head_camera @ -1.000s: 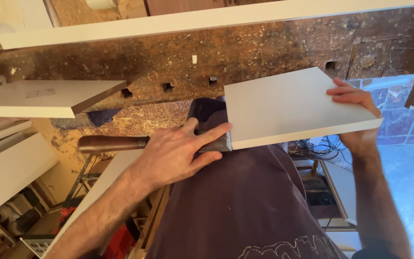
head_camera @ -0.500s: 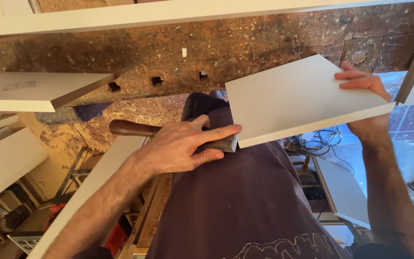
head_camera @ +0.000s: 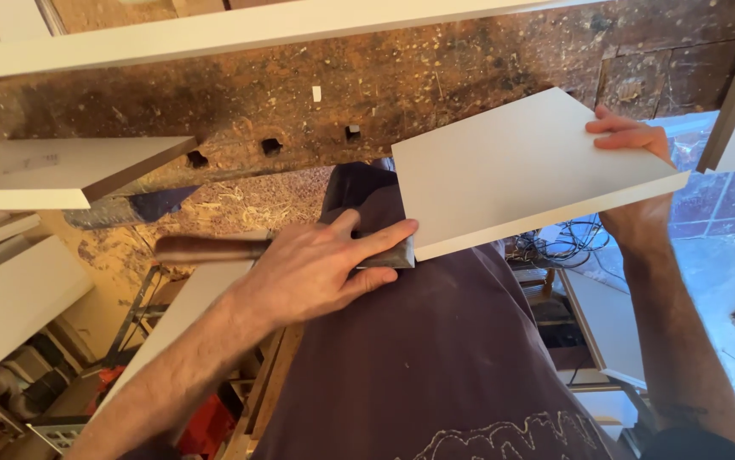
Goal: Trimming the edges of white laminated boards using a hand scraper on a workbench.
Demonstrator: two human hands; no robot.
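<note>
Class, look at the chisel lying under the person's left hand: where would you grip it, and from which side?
Grip the chisel by its brown wooden handle, coming from the left, where the handle juts out bare. The left hand covers the blade, whose tip meets the edge of the white panel held by the right hand.

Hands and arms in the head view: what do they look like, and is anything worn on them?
Both arms are bare to the frame edge, with visible forearm hair. The left hand and right hand wear no gloves, rings or watch. Below them shows a dark purple garment with a pale line drawing.
</note>
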